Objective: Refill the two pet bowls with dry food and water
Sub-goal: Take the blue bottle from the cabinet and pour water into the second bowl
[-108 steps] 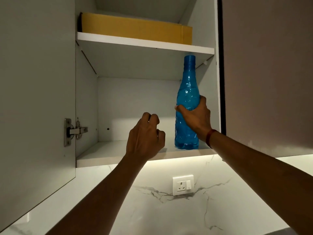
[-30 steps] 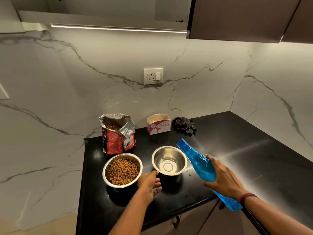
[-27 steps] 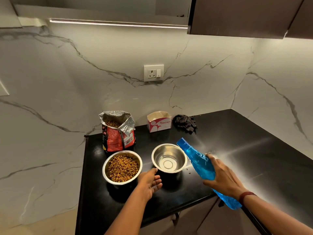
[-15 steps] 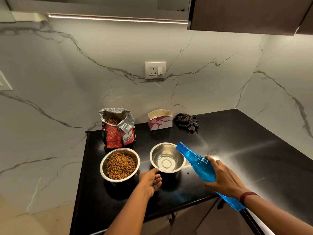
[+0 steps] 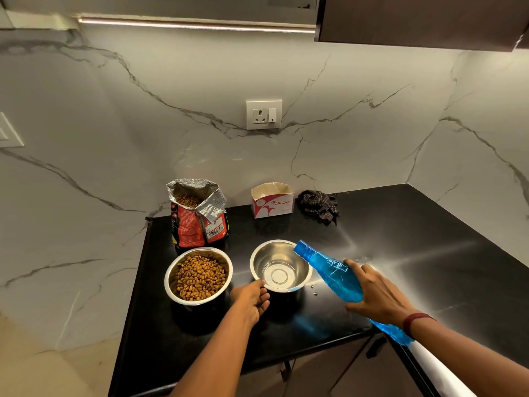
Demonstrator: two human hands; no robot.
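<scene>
Near the worktop's (image 5: 429, 253) left front edge sits the kibble-filled bowl (image 5: 199, 276). The left hand (image 5: 252, 299) has reached the empty bowl (image 5: 280, 266), fingers curled on its near rim. The blue bottle (image 5: 329, 270), gripped by the right hand (image 5: 378, 293), now tips over it: pouring looks imminent.

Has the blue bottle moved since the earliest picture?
Yes. The blue bottle came down from above the wall socket to below it, tilted in the right hand, mouth at the empty bowl.
</scene>
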